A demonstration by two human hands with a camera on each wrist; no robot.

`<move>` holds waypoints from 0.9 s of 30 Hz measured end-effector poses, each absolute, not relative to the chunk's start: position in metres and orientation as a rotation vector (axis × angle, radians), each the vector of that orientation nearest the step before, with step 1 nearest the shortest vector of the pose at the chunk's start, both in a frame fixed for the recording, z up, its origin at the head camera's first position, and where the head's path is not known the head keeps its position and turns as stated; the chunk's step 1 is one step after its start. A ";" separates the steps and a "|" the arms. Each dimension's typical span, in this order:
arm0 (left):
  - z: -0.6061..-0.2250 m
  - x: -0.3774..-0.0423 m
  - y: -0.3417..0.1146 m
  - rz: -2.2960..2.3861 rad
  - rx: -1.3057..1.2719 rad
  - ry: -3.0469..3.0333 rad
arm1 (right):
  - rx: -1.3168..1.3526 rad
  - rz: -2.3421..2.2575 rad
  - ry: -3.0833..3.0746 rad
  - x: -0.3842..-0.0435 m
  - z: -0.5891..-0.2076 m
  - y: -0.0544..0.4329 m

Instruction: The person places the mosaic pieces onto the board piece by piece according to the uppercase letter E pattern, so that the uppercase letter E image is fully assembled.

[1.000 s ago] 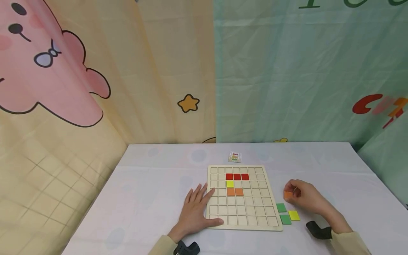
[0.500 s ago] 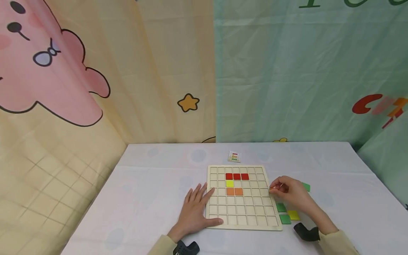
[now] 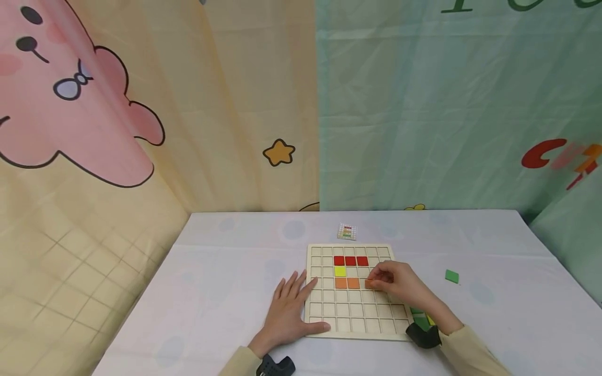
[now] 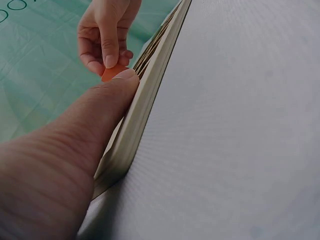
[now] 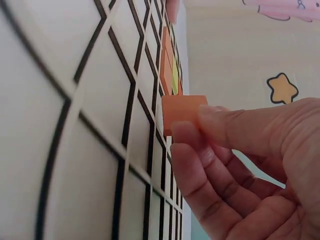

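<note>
A pale wooden grid board (image 3: 357, 310) lies on the table. Three red tiles (image 3: 350, 260) sit in one row of it, a yellow tile (image 3: 340, 271) below their left end, and two orange tiles (image 3: 347, 283) lower still. My right hand (image 3: 397, 282) pinches another orange tile (image 5: 182, 112) between thumb and fingers, just right of that orange pair, above the board. My left hand (image 3: 289, 313) rests with spread fingers on the board's left edge, its thumb (image 4: 112, 95) on the near corner.
Several loose tiles lie right of the board: green tiles (image 3: 421, 322) and a yellow one, partly hidden by my right wrist, and a green tile (image 3: 452, 276) farther off. Behind the board lies a small pattern card (image 3: 347, 231). Curtains hang behind the table.
My right hand has carried the orange tile leftward from beside the board to over its grid, uncovering the far green tile. My left hand stays in place.
</note>
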State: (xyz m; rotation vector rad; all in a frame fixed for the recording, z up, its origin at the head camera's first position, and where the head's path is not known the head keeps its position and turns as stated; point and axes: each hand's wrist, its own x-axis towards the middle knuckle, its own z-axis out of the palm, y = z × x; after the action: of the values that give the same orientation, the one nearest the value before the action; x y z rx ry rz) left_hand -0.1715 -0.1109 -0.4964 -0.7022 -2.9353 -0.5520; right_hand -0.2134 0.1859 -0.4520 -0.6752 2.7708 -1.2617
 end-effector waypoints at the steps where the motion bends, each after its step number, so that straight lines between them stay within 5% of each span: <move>1: -0.496 -0.171 -0.111 -0.555 -0.704 -2.935 | -0.678 -1.251 2.778 -0.215 -0.453 0.184; 27: -0.500 -0.173 -0.111 -0.536 -0.690 -2.942 | -0.700 -0.812 2.968 -0.205 -0.454 0.174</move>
State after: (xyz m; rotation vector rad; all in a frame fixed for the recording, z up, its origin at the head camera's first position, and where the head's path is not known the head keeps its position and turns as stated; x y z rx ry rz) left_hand -0.1733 -0.1111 -0.5000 -0.6904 -2.9424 -0.5357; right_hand -0.2051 0.1740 -0.4538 -0.7002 2.9677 -0.8117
